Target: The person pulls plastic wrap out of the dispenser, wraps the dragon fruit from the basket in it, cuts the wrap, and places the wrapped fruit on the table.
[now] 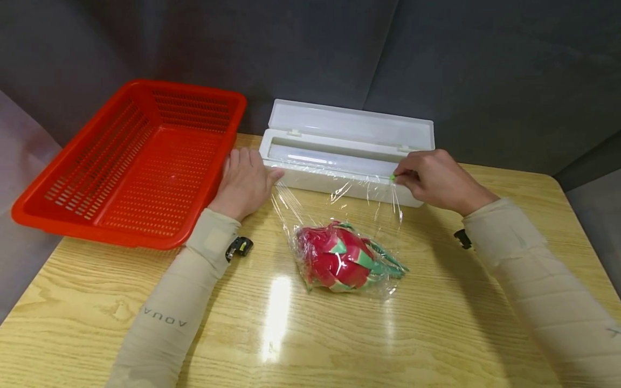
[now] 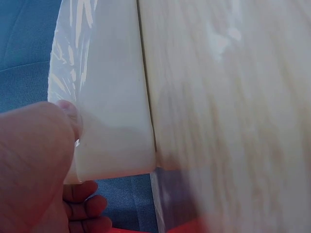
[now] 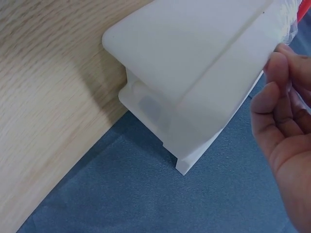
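A white cling film dispenser (image 1: pixel 315 179) stands at the table's back edge with its lid (image 1: pixel 351 124) raised and a film roll (image 1: pixel 335 160) inside. Clear film (image 1: pixel 361 195) stretches from its front edge down over a red and green dragon fruit (image 1: pixel 339 256), which lies wrapped on the table. My left hand (image 1: pixel 245 183) grips the dispenser's left end, thumb on the front edge and fingers round the end in the left wrist view. Near the other end, my right hand (image 1: pixel 439 178) pinches a small green slider (image 1: pixel 392 177) on the front edge, thumb against curled fingers.
To the left sits a red perforated plastic basket (image 1: pixel 160 178), close beside my left hand. Dark cloth (image 1: pixel 310 54) hangs behind the wooden table (image 1: pixel 388 345). The dispenser's right end (image 3: pixel 160 111) reaches past the table edge in the right wrist view.
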A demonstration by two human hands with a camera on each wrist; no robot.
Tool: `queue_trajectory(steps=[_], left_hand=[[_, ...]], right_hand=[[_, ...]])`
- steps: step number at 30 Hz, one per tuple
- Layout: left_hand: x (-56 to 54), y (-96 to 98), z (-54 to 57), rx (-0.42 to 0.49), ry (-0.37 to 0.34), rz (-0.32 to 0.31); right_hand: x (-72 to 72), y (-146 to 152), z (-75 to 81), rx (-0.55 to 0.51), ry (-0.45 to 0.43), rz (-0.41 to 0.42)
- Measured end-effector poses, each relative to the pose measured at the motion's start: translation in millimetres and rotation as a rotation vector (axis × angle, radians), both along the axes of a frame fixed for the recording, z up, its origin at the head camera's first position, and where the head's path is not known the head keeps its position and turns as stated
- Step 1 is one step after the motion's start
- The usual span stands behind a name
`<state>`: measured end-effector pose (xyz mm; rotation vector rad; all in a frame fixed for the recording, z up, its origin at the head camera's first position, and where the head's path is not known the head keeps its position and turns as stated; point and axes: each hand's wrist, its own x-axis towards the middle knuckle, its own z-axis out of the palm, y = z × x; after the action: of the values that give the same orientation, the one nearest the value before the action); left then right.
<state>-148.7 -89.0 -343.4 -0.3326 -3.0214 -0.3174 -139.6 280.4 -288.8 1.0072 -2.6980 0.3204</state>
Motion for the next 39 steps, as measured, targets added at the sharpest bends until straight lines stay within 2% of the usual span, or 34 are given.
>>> queue_trajectory(steps=[24,39], left_hand=[[1.7,0.8,1.8,-0.002,-0.035,0.012],[3.3,1.3,2.3,-0.018,-0.024,0.012]], right_hand=[[2.7,-3.6,0.9,0.03,-0.016,-0.034],[2.6,-6.1,0.7,0.015,-0.032,-0.037]])
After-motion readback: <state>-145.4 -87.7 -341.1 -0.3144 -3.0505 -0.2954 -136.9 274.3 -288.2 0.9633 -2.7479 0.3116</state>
